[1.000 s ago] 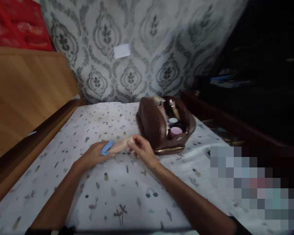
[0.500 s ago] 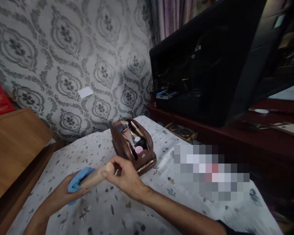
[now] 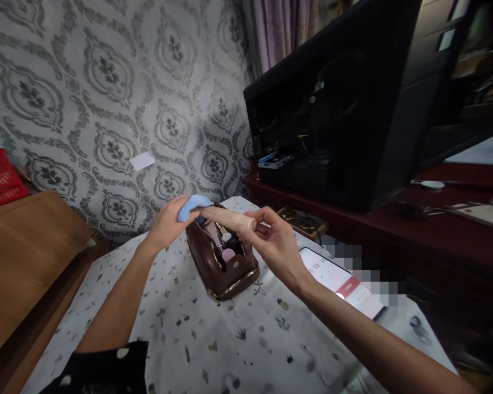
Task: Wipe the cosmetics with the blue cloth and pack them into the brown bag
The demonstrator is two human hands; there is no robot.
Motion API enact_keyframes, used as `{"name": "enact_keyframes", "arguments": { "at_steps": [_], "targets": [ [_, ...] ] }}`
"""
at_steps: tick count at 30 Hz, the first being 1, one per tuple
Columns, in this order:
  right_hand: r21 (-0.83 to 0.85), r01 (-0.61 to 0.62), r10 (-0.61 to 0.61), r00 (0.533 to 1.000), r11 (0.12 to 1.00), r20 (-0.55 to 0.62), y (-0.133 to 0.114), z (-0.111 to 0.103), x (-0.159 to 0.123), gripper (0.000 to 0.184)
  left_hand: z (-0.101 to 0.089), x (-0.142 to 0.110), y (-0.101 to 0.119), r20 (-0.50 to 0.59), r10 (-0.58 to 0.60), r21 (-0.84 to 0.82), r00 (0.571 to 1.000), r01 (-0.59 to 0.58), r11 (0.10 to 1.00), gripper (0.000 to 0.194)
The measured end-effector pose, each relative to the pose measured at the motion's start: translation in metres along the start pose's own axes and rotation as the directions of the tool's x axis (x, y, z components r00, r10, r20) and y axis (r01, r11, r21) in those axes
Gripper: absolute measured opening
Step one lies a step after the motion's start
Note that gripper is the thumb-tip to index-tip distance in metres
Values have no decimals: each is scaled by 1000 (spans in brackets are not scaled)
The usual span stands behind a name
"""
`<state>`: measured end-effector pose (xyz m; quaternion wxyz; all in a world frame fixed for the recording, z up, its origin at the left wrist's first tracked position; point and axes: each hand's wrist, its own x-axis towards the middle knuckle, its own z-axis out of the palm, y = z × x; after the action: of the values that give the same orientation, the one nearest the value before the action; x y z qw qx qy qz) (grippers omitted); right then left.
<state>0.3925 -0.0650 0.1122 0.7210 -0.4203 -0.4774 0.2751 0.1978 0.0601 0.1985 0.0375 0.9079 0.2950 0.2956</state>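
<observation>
A beige cosmetic tube [image 3: 227,217] is held up between both hands, above the open brown cosmetic bag [image 3: 217,282]. My left hand [image 3: 167,221] is closed on a light blue cloth [image 3: 194,206], which covers the tube's left end. My right hand [image 3: 273,244] pinches the tube's capped right end between thumb and fingers. Inside the bag are a pink-lidded item [image 3: 229,255], a white-capped bottle and several other cosmetics, partly hidden by the tube and cloth.
A phone [image 3: 345,284] with a lit screen lies right of the bag on the patterned tablecloth [image 3: 213,350]. Behind stand a large black screen [image 3: 328,126] and a dark red cabinet [image 3: 468,200]. A small wooden tray [image 3: 312,225] is beyond the table edge. Wooden furniture [image 3: 28,262] borders the left.
Both hands have lifted the tube and cloth up and to the right, from beside the bag to above it. The tube's capped end now tips slightly downward.
</observation>
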Motion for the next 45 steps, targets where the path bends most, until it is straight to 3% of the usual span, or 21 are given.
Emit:
{"name": "enact_keyframes", "arguments": {
  "at_steps": [3, 6, 11, 21, 27, 31, 40, 45],
  "targets": [
    [-138, 91, -96, 995, 986, -33, 13, -2, 8, 25, 18, -2, -22, -245, -169, -95, 955, 150, 984, 37],
    [-296, 199, -207, 978, 934, 2, 26, 0, 11, 16, 35, -14, -48, -334, -310, -227, 890, 243, 943, 38],
    [-462, 276, -257, 961, 843, 104, 40, 11, 17, 9, 53, -36, -76, -311, -480, -407, 820, 342, 847, 44],
    [-582, 283, -169, 955, 762, 242, 62, 21, 22, 9, 69, -54, -81, -242, -488, -423, 838, 362, 831, 47],
    [-680, 308, -93, 938, 665, 335, 54, 22, 22, 19, 74, -59, -81, -226, -502, -445, 835, 370, 816, 48],
    [-711, 342, -60, 919, 614, 390, 46, 25, 21, 14, 77, -63, -80, -212, -513, -459, 832, 379, 804, 45],
    [-679, 332, -74, 922, 655, 380, 45, 22, 20, 13, 80, -71, -84, -178, -554, -555, 813, 382, 739, 43],
    [-584, 379, -278, 925, 717, 260, 49, 9, 27, 19, 94, -72, -85, -222, -627, -669, 747, 351, 655, 48]
  ]
}}
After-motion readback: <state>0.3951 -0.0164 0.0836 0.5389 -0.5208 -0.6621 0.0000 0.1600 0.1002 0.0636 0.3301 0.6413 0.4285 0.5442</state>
